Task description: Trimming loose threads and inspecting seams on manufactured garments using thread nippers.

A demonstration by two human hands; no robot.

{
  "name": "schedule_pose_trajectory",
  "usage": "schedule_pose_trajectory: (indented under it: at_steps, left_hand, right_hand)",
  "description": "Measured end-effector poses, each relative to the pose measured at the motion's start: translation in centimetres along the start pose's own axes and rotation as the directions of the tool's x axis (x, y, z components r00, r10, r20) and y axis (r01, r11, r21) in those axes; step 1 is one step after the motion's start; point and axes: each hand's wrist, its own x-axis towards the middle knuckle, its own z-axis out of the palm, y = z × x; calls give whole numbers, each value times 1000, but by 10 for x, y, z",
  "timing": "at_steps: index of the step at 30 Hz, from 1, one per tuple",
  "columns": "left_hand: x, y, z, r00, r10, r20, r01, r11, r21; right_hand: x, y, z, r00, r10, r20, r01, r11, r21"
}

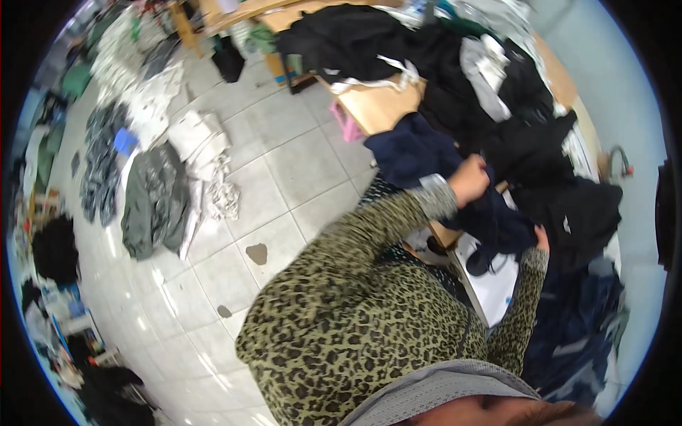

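Navy garment (500, 224) held up between both hands, over white tabletop (494, 285), beside black clothes (568, 220). Cloth seems pinched in curled fingers of left hand (470, 182); right hand (542, 239) at its edge, finger closure cannot be told. Fabric is best kept evenly spread, clear of the pile.

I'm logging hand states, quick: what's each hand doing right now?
Left hand: closed, fingers curled on the navy cloth.
Right hand: at the same cloth's edge, mostly hidden; open or closed can't be told.
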Motion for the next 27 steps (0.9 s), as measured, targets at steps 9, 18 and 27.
schedule_pose_trajectory:
  at_steps: [9,18,27]
  left_hand:
    - [-92,-9,78,922,-47,384,-7,991,137]
    - [-38,7,24,993,104,55,-103,994,-23]
    - [29,31,-73,894,403,196,-435,675,596]
  right_hand:
    - [38,46,-104,968,133,-212,-194,933,-302]
    - [-28,74,-53,788,64,-612,-277,925,-261]
    - [-111,13,35,910,206,359,-337,873,354]
